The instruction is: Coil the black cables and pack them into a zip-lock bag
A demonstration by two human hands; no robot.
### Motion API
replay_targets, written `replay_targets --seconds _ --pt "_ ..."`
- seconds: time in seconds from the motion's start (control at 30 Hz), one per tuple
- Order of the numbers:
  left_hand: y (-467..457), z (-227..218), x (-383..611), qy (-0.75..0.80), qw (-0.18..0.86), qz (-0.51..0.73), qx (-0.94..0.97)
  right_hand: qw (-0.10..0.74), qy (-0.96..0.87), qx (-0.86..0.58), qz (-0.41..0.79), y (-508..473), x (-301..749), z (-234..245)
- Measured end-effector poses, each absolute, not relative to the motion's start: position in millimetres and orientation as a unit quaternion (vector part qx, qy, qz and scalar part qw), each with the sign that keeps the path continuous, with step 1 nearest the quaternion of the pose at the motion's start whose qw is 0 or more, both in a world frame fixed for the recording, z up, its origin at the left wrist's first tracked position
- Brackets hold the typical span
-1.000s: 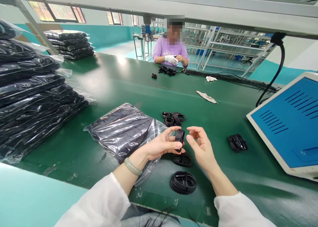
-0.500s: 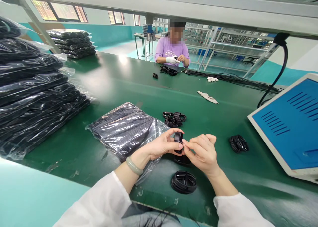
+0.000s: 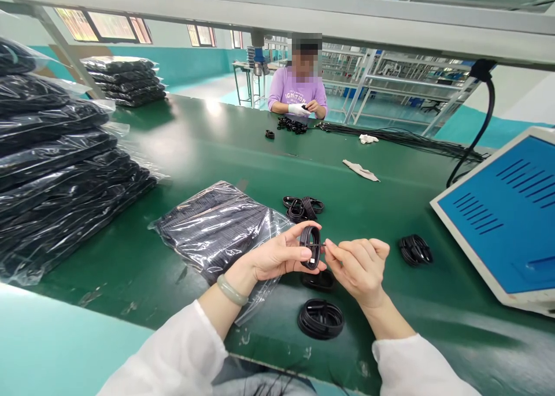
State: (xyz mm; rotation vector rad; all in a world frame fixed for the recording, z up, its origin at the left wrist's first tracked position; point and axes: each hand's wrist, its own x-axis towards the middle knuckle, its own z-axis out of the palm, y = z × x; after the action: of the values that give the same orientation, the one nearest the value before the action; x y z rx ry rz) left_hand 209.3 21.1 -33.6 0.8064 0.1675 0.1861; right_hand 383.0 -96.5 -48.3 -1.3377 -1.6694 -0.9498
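My left hand [image 3: 274, 255] grips a coiled black cable [image 3: 305, 238] between thumb and fingers, with a small light connector end showing near the thumb. A thin black tie [image 3: 322, 245] stretches from the coil to my right hand [image 3: 361, 267], whose thumb and forefinger pinch its end. Below my hands a black coil lies partly hidden, and nearer to me sits another tied cable coil [image 3: 321, 319]. Several coils [image 3: 304, 207] lie together just beyond my hands. To the right rests one more coil [image 3: 415, 250].
A clear bag of black ties or strips [image 3: 212, 222] lies left of my hands on the green table [image 3: 208, 153]. Tall bagged stacks [image 3: 56, 147] stand at the left, a blue machine [image 3: 498, 211] at the right. Across the table a person [image 3: 299, 89] handles black cable pieces.
My right hand has moved a little to the right, drawing the tie out from the coil. The coil in my left hand has turned so its opening shows more.
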Motion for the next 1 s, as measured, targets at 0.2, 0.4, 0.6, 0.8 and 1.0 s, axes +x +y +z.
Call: replay_targets --seconds 0.2,0.4,0.6,0.8,1.0 --pt "19.9 -34.0 210.5 0.091 0.905 0.114 0.4 0.363 -0.673 -0.562 -0.316 -100.5 383.9 -56.3" --pt "21.5 -34.5 207.7 0.084 0.908 0.132 0.389 0.375 -0.67 -0.572 -0.288 -97.9 385.5 -63.9" --pt "24.5 -32.6 208.8 0.122 0.861 0.147 0.472 0.408 -0.619 -0.601 -0.299 -93.8 402.4 -62.9" --pt "10.0 -48.7 219.1 0.169 0.628 0.155 0.744 0.425 -0.564 -0.634 -0.314 -86.3 411.5 -68.0" --pt "2.9 -58.4 220.9 0.118 0.515 0.123 0.84 0.431 -0.581 -0.662 -0.197 -75.4 411.0 -76.1"
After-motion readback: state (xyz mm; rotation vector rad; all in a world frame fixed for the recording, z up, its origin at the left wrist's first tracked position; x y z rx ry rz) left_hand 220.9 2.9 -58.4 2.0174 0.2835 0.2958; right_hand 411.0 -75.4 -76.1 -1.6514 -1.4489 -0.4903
